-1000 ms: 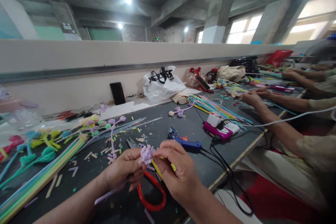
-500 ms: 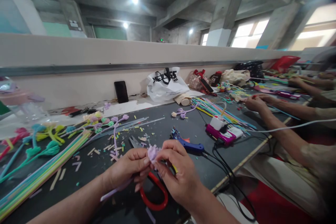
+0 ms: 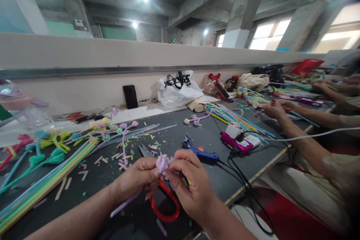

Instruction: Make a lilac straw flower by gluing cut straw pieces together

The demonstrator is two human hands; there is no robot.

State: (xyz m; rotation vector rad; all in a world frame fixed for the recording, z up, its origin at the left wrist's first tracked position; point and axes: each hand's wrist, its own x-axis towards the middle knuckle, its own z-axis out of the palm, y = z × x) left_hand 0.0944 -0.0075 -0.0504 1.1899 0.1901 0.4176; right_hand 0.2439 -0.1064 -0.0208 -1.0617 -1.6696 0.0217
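Note:
A small purple fuzzy flower [image 3: 163, 163] is pinched between the fingertips of both hands, low in the middle of the head view. My left hand [image 3: 143, 174] grips it from the left, and a purple stem [image 3: 125, 203] trails below that hand. My right hand [image 3: 189, 183] closes on the flower's right side with thumb and forefinger. Under the hands lie scissors with red handles [image 3: 171, 215], their blades pointing away and partly covered by my left hand. Just beyond my right hand rests a blue glue gun [image 3: 201, 152] with its cord running right.
Coloured fuzzy strips [image 3: 50, 180] and finished stems with flowers [image 3: 56, 156] lie left. Cut scraps [image 3: 115, 155] litter the dark table. A purple power strip [image 3: 236, 143] with cables sits right. A white bag [image 3: 178, 92] and a phone [image 3: 130, 96] stand behind. A co-worker's hands [image 3: 275, 109] work farther right.
The purple flower now shows more of its face and looks fuller between my fingertips. Both hands stay in almost the same place.

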